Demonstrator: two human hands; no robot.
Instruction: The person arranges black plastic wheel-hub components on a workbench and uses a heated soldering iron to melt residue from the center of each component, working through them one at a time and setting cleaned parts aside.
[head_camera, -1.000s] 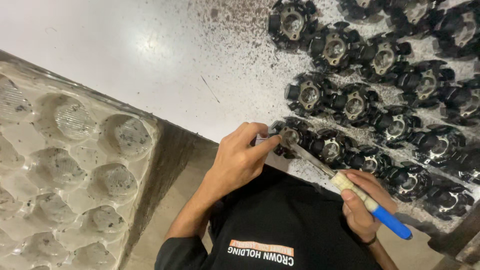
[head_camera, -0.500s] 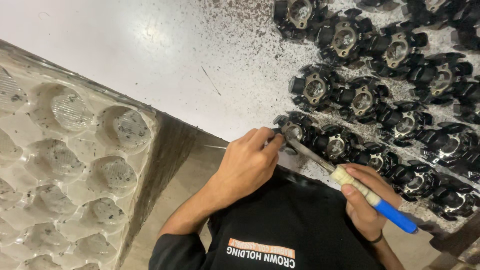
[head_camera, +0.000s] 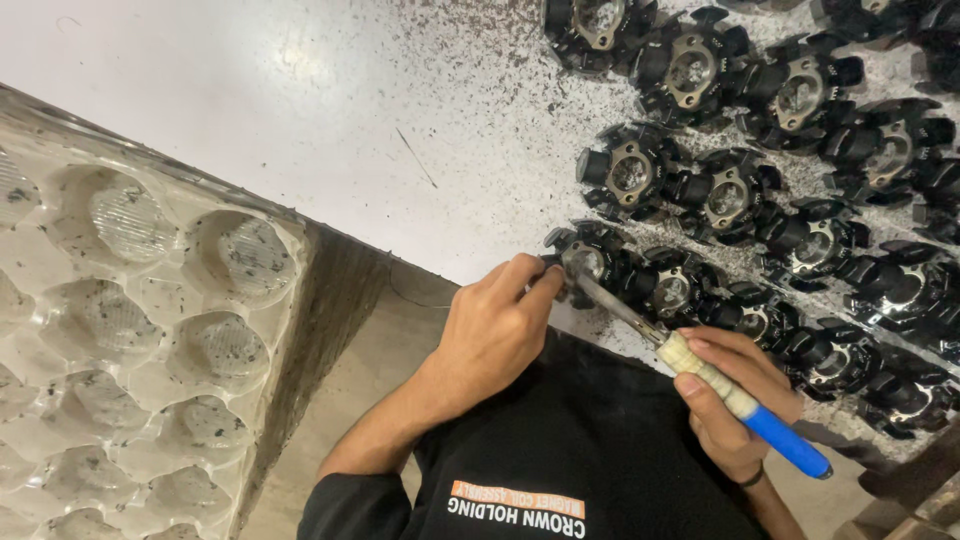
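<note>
Fingers of my left hand (head_camera: 497, 335) pinch the near edge of a black moulded part (head_camera: 588, 262) with a metal centre, holding it flat on the white table (head_camera: 300, 110) at the near end of the closest row. My right hand (head_camera: 730, 395) is closed around the taped, blue-ended handle of a hand file (head_camera: 700, 375), whose metal shank runs up and left until its tip meets the part's bore. Compared with half a second ago, the grip on both part and tool is unchanged and the tip sits at the same bore; only the view has shifted slightly. I judge the filing of this one piece is ongoing, not finished. Further rows of like parts (head_camera: 730, 195) lie beyond, amid dark filings. A clear blister tray (head_camera: 150, 330) with dusty round pockets stands at left
</note>
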